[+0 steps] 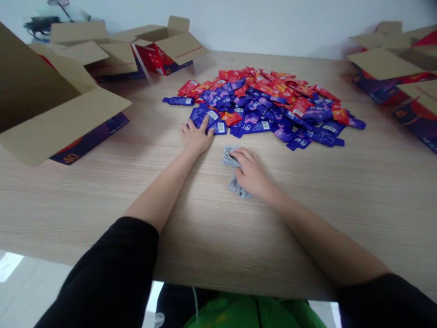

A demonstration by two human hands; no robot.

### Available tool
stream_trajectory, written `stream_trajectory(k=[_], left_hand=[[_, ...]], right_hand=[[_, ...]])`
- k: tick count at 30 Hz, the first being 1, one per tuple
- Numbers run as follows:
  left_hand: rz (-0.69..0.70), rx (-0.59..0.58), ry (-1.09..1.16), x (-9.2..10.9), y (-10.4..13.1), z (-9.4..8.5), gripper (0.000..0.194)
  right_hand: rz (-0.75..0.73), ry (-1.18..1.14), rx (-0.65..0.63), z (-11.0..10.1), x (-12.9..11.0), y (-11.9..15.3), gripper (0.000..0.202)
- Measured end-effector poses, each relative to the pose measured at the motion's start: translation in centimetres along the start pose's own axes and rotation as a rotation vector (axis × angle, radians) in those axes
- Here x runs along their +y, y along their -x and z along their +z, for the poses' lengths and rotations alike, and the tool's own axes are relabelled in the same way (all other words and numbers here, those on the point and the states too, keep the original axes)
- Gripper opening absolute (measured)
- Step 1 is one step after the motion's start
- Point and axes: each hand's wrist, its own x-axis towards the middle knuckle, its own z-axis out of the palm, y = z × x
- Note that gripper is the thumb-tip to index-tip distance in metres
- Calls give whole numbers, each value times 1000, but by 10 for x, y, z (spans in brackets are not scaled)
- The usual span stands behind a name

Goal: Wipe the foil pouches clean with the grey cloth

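Observation:
My left hand (197,136) lies with fingers spread over a purple packet (201,114) at the front left of the heap. That packet rests on the table under the fingertips. My right hand (251,171) is closed on a crumpled grey cloth (232,155), bunched against the wood, with part of it sticking out below the palm. Just beyond both hands is a big heap of flat packets (266,105), purple ones mostly at the front and red-orange ones mostly at the back.
Open cardboard boxes stand along the left, the nearest a large box (92,136) with its flap spread out. Another open box (164,50) is at the back left. More open boxes (382,86) stand at the right. A pale wall (273,27) borders the wooden table (136,191).

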Motion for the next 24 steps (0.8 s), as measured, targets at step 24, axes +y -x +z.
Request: stream_trajectory(k=[24], left_hand=[[188,-99,-76,140,-66,1,42]], right_hand=[[25,138,9,-66,63,53,54]])
